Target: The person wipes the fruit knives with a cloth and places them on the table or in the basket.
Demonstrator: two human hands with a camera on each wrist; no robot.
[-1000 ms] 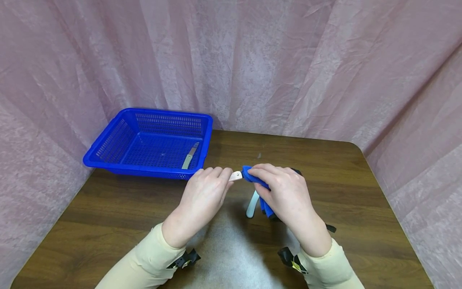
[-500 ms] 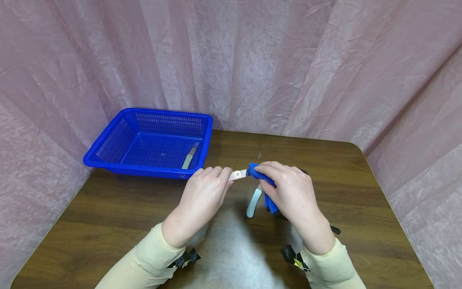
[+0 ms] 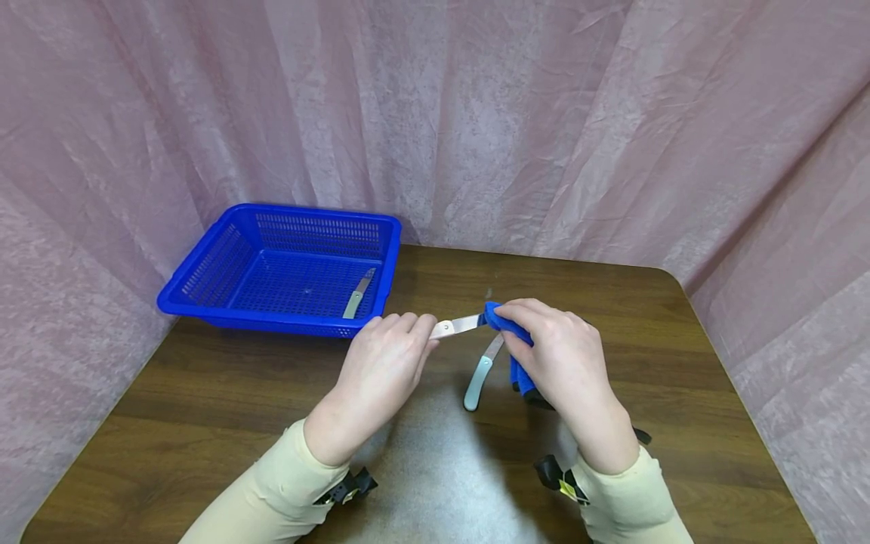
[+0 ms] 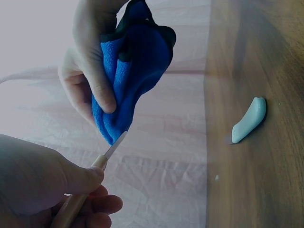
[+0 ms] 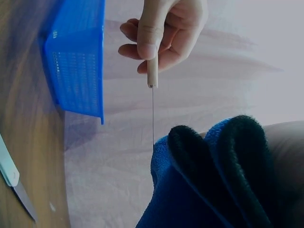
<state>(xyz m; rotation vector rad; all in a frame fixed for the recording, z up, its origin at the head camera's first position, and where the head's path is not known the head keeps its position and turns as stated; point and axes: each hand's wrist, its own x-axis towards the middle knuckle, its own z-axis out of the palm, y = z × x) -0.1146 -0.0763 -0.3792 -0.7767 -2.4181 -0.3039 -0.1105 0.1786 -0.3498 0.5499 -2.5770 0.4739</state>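
In the head view my left hand [image 3: 384, 370] grips a knife [image 3: 445, 329] by its pale handle, its blade pointing right. My right hand [image 3: 560, 355] pinches a folded blue cloth [image 3: 523, 376] with dark edging around the blade's tip end. The tip is hidden in the cloth, while the blade near the handle is bare. In the left wrist view, the cloth [image 4: 142, 61] hangs in folds between thumb and fingers. Below the hands, a second knife with a light blue handle [image 3: 479, 384] lies on the table, its blade pointing away toward the right hand.
A blue plastic basket [image 3: 279, 325] stands at the back left of the wooden table [image 3: 204, 423]. Inside it lies a knife with a pale green handle [image 3: 353, 304]. Pink curtains [image 3: 435, 121] hang behind and beside the table. A dark strip [image 3: 642, 436] shows beside the right forearm.
My right hand has slid the cloth rightward along the blade, baring more metal by the handle. More of the knife on the table shows. The left hand has stayed in place.
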